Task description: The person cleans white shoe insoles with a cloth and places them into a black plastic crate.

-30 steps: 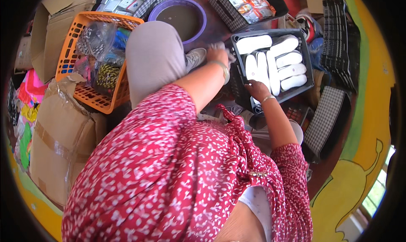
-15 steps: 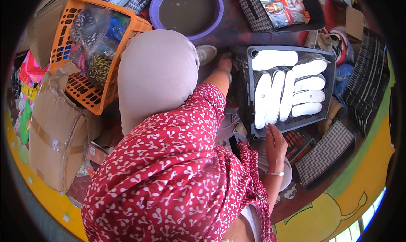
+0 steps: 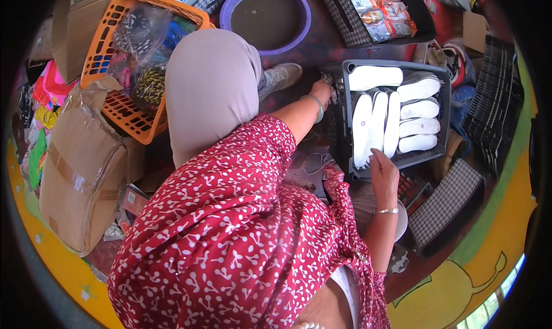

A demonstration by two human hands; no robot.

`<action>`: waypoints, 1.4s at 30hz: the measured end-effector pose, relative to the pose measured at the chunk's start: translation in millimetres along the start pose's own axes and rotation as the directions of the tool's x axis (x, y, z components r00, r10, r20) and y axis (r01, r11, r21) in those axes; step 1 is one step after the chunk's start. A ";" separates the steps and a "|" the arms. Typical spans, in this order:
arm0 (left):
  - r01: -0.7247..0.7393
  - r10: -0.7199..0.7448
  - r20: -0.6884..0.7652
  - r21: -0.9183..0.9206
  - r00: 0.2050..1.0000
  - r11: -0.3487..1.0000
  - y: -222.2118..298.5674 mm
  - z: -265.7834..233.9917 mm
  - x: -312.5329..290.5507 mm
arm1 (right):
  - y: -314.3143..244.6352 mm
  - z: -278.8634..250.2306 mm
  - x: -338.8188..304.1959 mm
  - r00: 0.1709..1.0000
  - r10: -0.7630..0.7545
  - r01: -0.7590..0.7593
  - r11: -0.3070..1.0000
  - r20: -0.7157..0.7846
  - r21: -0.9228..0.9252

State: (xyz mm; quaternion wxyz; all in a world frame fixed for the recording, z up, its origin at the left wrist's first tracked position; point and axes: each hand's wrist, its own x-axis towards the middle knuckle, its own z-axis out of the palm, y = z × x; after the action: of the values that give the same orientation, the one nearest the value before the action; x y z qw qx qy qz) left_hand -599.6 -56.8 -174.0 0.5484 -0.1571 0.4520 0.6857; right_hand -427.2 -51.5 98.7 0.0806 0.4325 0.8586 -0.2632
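A grey plastic crate [image 3: 397, 165] stands at the right, packed with white-soled shoes [image 3: 378, 119], their soles showing. My left hand [image 3: 322, 91] is closed around a crumpled grey rag [image 3: 329, 80], held against the crate's left side. Part of the rag is hidden by my fingers. At the crate's near edge, my right hand [image 3: 384, 171] has its fingers over the rim, close to the ends of the upright shoes. Its thumb side is only partly visible.
A purple basin [image 3: 225, 20] of murky water stands beyond my knee. To the left are an orange basket [image 3: 115, 110] with bagged items and a taped cardboard box [image 3: 72, 179]. Houndstooth bins [image 3: 445, 205] and stacked black trays [image 3: 489, 110] stand at the right.
My left hand has come a little nearer along the crate's side, and the rag shows more. The right hand has risen further over the near rim. The view has shifted slightly.
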 end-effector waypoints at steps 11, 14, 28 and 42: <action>-0.343 0.347 0.077 0.450 0.935 0.825 22.8 0.9 -149.1 | -25.7 16.1 -90.3 1.000 0.021 -0.022 0.991 -0.005 -0.130; -0.208 0.184 0.099 0.378 0.978 0.902 27.2 -10.0 -181.7 | -27.5 16.5 -111.0 1.000 0.001 -0.003 0.991 -0.019 -0.137; -0.085 0.143 -0.353 0.174 0.925 0.981 42.5 -94.2 -36.8 | -50.4 16.2 -90.4 0.997 -0.068 0.072 0.987 0.031 -0.146; -0.076 -0.041 -0.355 -0.309 0.934 0.948 84.5 -23.9 -55.5 | -75.0 12.7 -68.1 0.992 -0.115 0.119 0.990 0.056 -0.079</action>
State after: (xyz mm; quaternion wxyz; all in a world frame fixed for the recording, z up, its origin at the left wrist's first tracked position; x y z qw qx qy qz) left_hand -662.4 -108.8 -109.6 0.4186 -0.3609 0.4290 0.7145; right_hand -445.5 -142.4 141.5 0.1046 0.3709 0.8903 -0.2428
